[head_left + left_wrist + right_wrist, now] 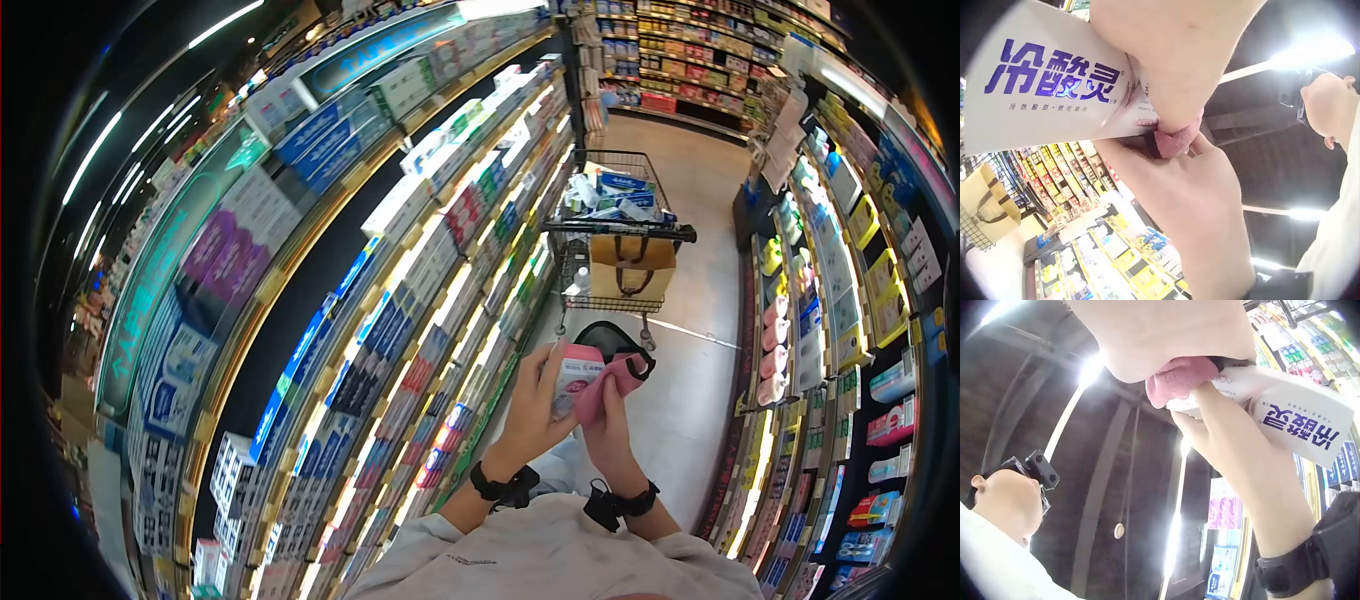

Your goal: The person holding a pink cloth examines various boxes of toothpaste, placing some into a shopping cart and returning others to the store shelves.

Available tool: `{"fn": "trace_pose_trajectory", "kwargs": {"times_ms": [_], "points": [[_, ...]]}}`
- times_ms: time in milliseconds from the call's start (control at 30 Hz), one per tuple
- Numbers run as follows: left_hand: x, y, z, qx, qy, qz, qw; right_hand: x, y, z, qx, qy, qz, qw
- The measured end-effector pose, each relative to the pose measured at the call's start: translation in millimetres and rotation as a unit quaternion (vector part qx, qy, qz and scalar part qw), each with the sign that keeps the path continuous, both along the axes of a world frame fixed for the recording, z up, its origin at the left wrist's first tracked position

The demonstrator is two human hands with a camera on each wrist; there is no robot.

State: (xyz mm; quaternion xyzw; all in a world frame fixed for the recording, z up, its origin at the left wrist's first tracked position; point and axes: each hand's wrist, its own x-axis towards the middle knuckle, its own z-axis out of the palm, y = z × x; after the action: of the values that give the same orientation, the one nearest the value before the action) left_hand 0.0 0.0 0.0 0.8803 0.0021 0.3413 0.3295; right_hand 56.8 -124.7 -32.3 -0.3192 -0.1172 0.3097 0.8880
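Note:
In the head view my left hand (535, 405) holds a white and pink toothpaste box (572, 384) upright in front of the body. Large purple characters run across the box (1054, 81) in the left wrist view. My right hand (608, 440) pinches a pink cloth item (622, 385) with black trim, which overlaps the box's right side. Behind both, a dark rounded panel (600, 335) shows at the far side of the cloth. From the right wrist, the pink cloth (1179, 381) bunches under my right hand, close to my left hand (1229, 425).
Ahead stands a wire shopping cart (610, 160) with several boxes in its basket and a tan bag (630, 268) near the handle. Shelves of boxed goods (400, 300) line the left, and more shelves (850, 300) the right. Pale floor (690, 300) runs between them.

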Motion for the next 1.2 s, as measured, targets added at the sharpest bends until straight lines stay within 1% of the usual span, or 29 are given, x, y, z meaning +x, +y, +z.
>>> {"fn": "trace_pose_trajectory", "kwargs": {"times_ms": [67, 100, 167, 200, 267, 300, 367, 400, 467, 500, 533, 567, 633, 667, 767, 800, 900, 933, 967, 1000, 1067, 1100, 1133, 1167, 1200], "points": [[6, 7, 5, -0.004, -0.016, -0.015, 1.000, 2, 0, -10, 0.005, -0.012, 0.005, 1.000], [57, 1, -8, -0.029, -0.022, -0.023, 0.999, 51, -13, -21, -0.024, -0.014, -0.003, 1.000], [92, 20, -5, -0.012, -0.040, -0.041, 0.998, 81, 1, -26, -0.016, -0.024, -0.017, 0.999], [112, 29, -8, -0.046, -0.068, -0.069, 0.994, 96, 10, -21, -0.023, 0.002, -0.030, 0.999], [145, 35, -7, -0.121, -0.088, -0.085, 0.985, 125, 22, 1, -0.042, 0.050, -0.057, 0.996], [160, 41, -6, -0.157, -0.096, -0.094, 0.978, 139, 28, 8, -0.064, 0.049, -0.042, 0.996], [192, 56, -3, -0.167, -0.111, -0.101, 0.974, 166, 37, 19, -0.113, 0.052, -0.011, 0.992], [207, 63, 1, -0.174, -0.117, -0.103, 0.972, 179, 40, 20, -0.144, 0.059, 0.025, 0.987], [229, 75, 18, -0.094, -0.142, -0.072, 0.983, 208, 45, 18, -0.205, 0.070, 0.097, 0.971], [241, 81, 25, -0.053, -0.156, -0.055, 0.985, 222, 46, 11, -0.202, 0.054, 0.093, 0.974], [254, 83, 24, -0.046, -0.154, -0.052, 0.986, 234, 46, 2, -0.199, 0.036, 0.089, 0.975], [267, 82, 19, -0.124, -0.126, -0.067, 0.982, 245, 44, -2, -0.196, 0.019, 0.083, 0.977], [295, 70, 7, -0.271, -0.062, -0.111, 0.954, 255, 52, 17, -0.143, 0.057, -0.005, 0.988], [308, 71, 8, -0.182, -0.060, -0.127, 0.973, 265, 52, 25, -0.112, 0.073, -0.056, 0.989], [340, 69, 0, -0.094, -0.023, -0.185, 0.978, 310, 34, 18, -0.060, -0.024, -0.090, 0.994], [348, 63, -1, -0.102, -0.019, -0.204, 0.973, 315, 40, 39, -0.065, 0.010, -0.167, 0.984], [376, 48, -7, -0.091, -0.041, -0.171, 0.980, 353, 39, 11, -0.074, -0.013, -0.165, 0.983], [384, 44, -10, -0.135, -0.037, -0.164, 0.977, 361, 41, 12, -0.071, -0.010, -0.167, 0.983], [392, 43, -12, -0.174, -0.031, -0.156, 0.972, 374, 39, -4, -0.101, -0.039, -0.105, 0.989], [400, 43, -13, -0.212, -0.025, -0.150, 0.965, 387, 42, -11, -0.164, -0.024, -0.054, 0.985], [412, 44, -14, -0.272, 0.004, -0.137, 0.952, 407, 44, -15, -0.192, 0.003, 0.024, 0.981], [419, 41, -10, -0.296, 0.025, -0.130, 0.946, 416, 41, -16, -0.160, 0.010, 0.052, 0.986], [434, 32, 1, -0.278, -0.029, -0.122, 0.952, 429, 41, -17, -0.124, 0.040, 0.057, 0.990], [446, 28, -2, -0.262, -0.044, -0.121, 0.957, 441, 42, -19, -0.089, 0.070, 0.061, 0.992], [459, 25, -3, -0.258, -0.038, -0.122, 0.958, 459, 34, -13, -0.059, 0.102, 0.121, 0.986]]}}
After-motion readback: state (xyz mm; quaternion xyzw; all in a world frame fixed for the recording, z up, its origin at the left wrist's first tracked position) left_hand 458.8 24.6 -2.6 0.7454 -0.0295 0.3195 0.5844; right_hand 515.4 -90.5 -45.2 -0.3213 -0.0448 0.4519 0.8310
